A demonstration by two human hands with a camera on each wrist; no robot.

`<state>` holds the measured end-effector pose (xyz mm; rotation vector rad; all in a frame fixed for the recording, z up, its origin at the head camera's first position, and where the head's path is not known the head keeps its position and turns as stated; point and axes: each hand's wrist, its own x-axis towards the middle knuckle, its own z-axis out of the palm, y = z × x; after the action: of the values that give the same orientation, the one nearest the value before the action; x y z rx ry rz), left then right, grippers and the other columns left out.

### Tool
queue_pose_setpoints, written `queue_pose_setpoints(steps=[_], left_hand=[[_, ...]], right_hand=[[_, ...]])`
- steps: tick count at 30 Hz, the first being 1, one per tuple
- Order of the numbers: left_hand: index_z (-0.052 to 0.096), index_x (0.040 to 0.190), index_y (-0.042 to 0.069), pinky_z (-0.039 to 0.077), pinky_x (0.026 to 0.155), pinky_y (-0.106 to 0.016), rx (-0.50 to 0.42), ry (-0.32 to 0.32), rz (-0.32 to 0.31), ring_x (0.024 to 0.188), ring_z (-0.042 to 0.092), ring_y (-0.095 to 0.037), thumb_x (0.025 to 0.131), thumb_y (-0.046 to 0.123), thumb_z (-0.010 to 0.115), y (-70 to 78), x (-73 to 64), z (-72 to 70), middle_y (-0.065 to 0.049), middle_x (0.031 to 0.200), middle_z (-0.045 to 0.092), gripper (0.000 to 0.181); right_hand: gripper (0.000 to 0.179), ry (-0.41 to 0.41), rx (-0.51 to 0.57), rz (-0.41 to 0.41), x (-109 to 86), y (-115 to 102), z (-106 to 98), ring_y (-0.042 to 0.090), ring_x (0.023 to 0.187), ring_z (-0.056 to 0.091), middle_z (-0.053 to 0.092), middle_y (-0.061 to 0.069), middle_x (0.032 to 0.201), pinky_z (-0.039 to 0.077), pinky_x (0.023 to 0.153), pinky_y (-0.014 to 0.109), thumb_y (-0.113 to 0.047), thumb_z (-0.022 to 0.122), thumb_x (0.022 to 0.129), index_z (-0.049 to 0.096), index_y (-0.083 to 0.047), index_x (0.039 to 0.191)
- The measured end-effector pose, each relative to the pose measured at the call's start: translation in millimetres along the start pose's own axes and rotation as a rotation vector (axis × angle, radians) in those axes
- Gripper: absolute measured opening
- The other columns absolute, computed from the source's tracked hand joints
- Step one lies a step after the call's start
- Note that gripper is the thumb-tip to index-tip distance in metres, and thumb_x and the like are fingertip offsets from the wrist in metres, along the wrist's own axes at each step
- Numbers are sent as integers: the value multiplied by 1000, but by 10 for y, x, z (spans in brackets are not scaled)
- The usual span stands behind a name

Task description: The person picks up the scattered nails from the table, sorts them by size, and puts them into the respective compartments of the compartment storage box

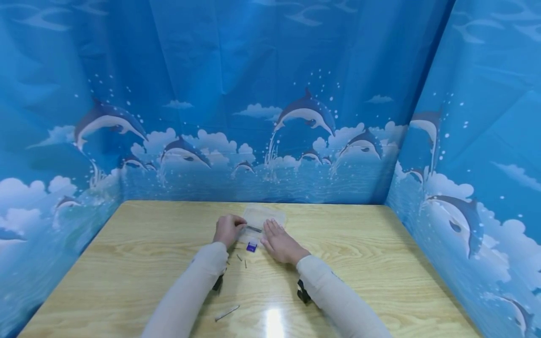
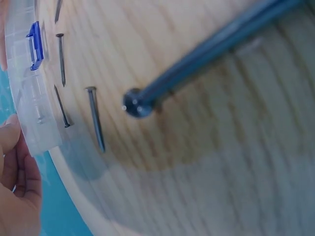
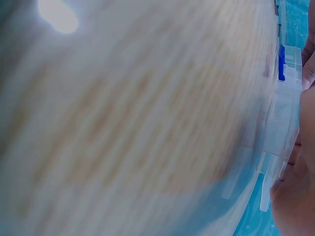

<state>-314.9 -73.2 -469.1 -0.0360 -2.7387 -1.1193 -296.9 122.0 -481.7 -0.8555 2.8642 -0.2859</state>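
Note:
A clear plastic box (image 1: 258, 213) with a blue latch (image 1: 251, 247) lies at the back of the table. My left hand (image 1: 228, 230) is at its left side, thumb and index fingertip together at one end of a dark nail (image 1: 254, 229) that lies over the box. In the left wrist view, the left thumb and curled fingers (image 2: 19, 182) sit by the box's end (image 2: 42, 140), which hides that nail. My right hand (image 1: 281, 241) rests at the box's right side with fingers extended. Its palm shows beside the clear box wall (image 3: 280, 115) in the right wrist view.
Several loose nails (image 2: 96, 118) lie on the wooden table (image 1: 359, 249) in front of the box. A larger nail (image 1: 227, 313) lies closer to me, between the forearms. Behind the table hangs a blue dolphin-print curtain (image 1: 253, 94).

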Motion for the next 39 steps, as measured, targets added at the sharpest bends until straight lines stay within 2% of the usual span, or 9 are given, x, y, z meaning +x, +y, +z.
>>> queue_pose_setpoints(steps=[7, 16, 26, 30, 33, 39], left_hand=[[75, 93, 8, 54, 85, -40, 22, -3, -10, 94, 68, -25, 84, 8, 72, 8, 9, 13, -8, 95, 73, 10], [74, 96, 6, 55, 83, -39, -1, -3, 19, 93, 68, -25, 84, 7, 72, -11, 10, -8, -9, 96, 73, 12], [72, 102, 4, 55, 82, -39, -62, -53, 2, 91, 67, -24, 83, 11, 74, -5, -45, -194, -10, 97, 72, 20], [71, 102, 3, 55, 81, -38, -67, -107, 11, 88, 66, -21, 84, 11, 73, -27, -114, -327, -9, 96, 72, 20], [72, 101, 4, 55, 80, -36, -61, -165, 47, 86, 66, -19, 83, 10, 73, -84, -175, -427, -7, 96, 72, 19], [72, 99, 3, 56, 79, -33, -73, -328, 104, 84, 66, -16, 81, 4, 74, -196, -327, -599, -6, 93, 72, 19]], right_hand=[[61, 8, 6, -11, -18, -9, -18, 30, 147, 6, 10, 18, 159, 12, 119, 41, -39, 23, 106, 13, 0, 151], [61, 4, 5, -5, -12, -7, -17, 29, 147, 4, 8, 16, 159, 11, 119, 40, -40, 22, 105, 12, -1, 152], [62, 9, -8, -2, 0, 2, 11, 27, 147, 3, 7, 16, 159, 9, 119, 38, -41, 21, 105, 12, -2, 152], [61, 11, -4, -10, 4, 2, 0, 27, 147, 2, 7, 16, 159, 8, 119, 39, -41, 21, 105, 11, -2, 152], [62, 12, -1, -13, 6, 3, -7, 27, 147, 1, 7, 15, 159, 7, 119, 39, -41, 21, 105, 11, -2, 152], [62, 3, 0, -8, 4, 10, 6, 26, 147, 1, 6, 15, 160, 7, 119, 39, -42, 20, 105, 10, -3, 152]])
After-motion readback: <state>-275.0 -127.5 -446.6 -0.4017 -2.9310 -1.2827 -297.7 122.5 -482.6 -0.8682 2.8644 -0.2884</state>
